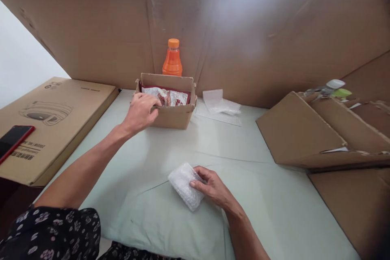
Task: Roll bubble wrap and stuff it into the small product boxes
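Between the thumb and fingers of my right hand (211, 189) is a bubble-wrapped packet (185, 187), low over the cloth near the front; whatever the wrap encloses cannot be made out. My left hand (141, 109) is at the near left corner of a small open cardboard box (172, 118), its fingers curled over the rim and partly hidden. Inside that box lie red and white printed packets (178, 98). Just behind it stands an orange bottle (172, 59) with an orange cap, its lower part covered by the box.
Flat pieces of bubble wrap (221, 105) lie right of the small box. A divided cardboard box (300, 130) holding a clear-lidded container (335, 84) stands at right. At left, a phone (14, 140) rests on a flat carton (57, 118). A tall cardboard wall (258, 40) closes the back.
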### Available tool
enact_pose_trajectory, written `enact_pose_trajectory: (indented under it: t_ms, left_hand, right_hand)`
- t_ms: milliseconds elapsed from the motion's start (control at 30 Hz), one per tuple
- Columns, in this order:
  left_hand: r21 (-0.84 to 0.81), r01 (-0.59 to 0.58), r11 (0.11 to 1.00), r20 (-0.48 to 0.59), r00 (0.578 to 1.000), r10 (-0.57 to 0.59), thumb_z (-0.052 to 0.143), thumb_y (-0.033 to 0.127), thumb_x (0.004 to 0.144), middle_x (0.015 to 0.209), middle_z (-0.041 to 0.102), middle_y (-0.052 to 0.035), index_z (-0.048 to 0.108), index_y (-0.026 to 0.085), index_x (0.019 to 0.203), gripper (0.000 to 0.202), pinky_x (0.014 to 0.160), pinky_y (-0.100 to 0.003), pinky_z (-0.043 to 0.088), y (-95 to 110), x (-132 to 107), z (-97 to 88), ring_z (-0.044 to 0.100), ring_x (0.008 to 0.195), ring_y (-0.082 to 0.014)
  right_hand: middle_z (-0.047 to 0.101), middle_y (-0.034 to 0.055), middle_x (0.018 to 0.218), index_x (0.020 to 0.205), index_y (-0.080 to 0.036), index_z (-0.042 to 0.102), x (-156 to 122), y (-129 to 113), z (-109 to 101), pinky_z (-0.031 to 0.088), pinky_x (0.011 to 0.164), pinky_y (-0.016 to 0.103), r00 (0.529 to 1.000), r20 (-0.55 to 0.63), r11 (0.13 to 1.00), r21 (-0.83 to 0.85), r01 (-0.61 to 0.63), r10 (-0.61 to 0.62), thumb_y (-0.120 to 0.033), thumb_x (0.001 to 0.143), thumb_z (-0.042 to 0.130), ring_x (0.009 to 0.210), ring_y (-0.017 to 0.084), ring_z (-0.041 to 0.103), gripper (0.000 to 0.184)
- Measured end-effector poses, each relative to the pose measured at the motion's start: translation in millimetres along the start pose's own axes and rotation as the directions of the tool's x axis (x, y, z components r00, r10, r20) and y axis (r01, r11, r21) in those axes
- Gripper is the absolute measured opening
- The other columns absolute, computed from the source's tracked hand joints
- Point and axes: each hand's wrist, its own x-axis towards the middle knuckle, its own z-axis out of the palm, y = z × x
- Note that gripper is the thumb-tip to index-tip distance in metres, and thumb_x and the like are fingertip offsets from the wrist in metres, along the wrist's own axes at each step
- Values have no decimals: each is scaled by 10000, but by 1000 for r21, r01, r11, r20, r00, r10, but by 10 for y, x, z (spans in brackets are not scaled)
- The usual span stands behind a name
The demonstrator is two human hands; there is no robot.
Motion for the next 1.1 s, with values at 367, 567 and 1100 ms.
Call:
enact_pose_trajectory:
  t_ms: [367,567,1100]
  left_hand:
    - [-57,-204,977,115,971,209,512,79,892,929,717,-17,652,241,1013,246,1126,-475,421,788,-1351,-877,664,877,-169]
    - [-46,-133,990,-37,991,132,524,61,888,914,713,-13,632,228,1002,229,1061,-451,476,548,-1505,-901,670,869,-171]
    - [-205,-102,973,-117,990,79,534,54,897,921,699,-38,641,188,946,178,1043,-437,484,477,-1610,-752,652,887,-166]
  right_hand:
    - [722,26,769,919,-292,737,-774,-954,-480,474,502,278,837,-390,914,-292,281,-382,-450,794,786,589,175,634,207]
    - [688,-4,774,908,-245,701,-101,-1765,-77,432,592,271,783,-149,515,-823,241,-604,-379,855,703,640,143,582,143]
    - [754,174,827,890,-123,729,974,-1786,746,459,656,318,969,213,-163,-959,233,127,-166,895,593,830,295,733,142]
